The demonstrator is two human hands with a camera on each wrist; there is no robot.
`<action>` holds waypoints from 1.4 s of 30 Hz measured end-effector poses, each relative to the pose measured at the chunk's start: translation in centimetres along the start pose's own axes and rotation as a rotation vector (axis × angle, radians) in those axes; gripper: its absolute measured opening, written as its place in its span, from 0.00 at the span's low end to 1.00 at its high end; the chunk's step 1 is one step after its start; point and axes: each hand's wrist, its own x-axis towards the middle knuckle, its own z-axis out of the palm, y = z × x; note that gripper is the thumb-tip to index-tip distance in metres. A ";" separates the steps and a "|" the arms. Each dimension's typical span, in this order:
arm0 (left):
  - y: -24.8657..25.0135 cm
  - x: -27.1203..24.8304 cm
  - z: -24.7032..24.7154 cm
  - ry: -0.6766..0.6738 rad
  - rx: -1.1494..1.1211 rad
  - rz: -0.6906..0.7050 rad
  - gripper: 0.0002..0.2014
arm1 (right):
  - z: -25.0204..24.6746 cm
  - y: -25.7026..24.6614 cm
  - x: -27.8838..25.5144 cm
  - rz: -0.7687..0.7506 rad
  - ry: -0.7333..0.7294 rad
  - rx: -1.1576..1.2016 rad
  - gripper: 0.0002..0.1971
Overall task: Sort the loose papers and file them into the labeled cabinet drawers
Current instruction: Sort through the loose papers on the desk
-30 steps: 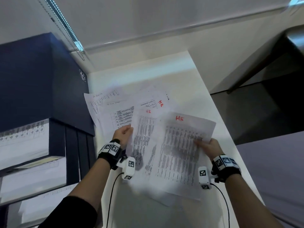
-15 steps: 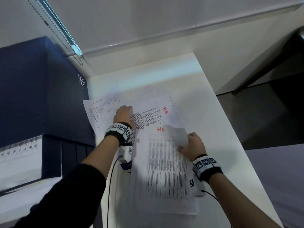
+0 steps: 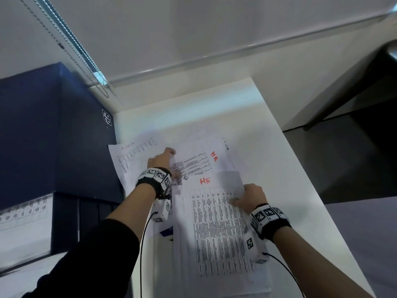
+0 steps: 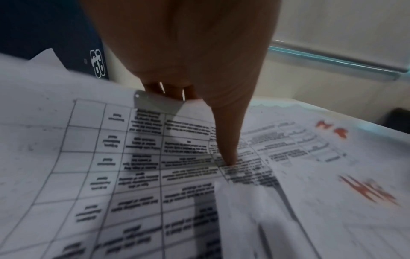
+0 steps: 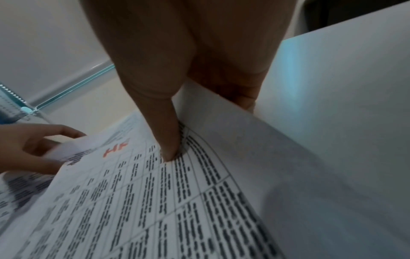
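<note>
Papers [image 3: 217, 229] on desk: right hand [image 3: 250, 196] pinches HR sheet (thumb on top); left hand [image 3: 160, 161] pinches neighbouring sheet.

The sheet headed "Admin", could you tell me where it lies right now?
In the head view the Admin sheet lies at the far left of the spread papers, against the dark blue cabinet, partly under the left hand.

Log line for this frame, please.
left hand: pinching table sheet | right hand: pinching HR sheet | filing: not begun
</note>
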 end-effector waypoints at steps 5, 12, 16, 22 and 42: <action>-0.3 -2.6 0.9 0.039 -0.079 -0.033 0.20 | 0.1 1.2 -1.7 -0.096 0.046 0.085 0.10; -2.8 -8.3 2.1 -0.111 -0.425 -0.201 0.23 | -0.7 7.3 -4.0 0.057 0.112 0.754 0.13; -1.5 -12.8 5.2 -0.272 -0.554 -0.199 0.13 | -1.1 8.9 -5.2 0.089 0.080 0.827 0.36; 1.7 -18.7 9.8 -0.319 -0.823 -0.201 0.47 | -0.1 5.7 -9.2 0.059 0.105 0.600 0.21; -0.5 -24.9 0.8 0.004 -1.075 0.135 0.18 | -0.6 -1.2 -15.2 -0.384 -0.038 0.817 0.17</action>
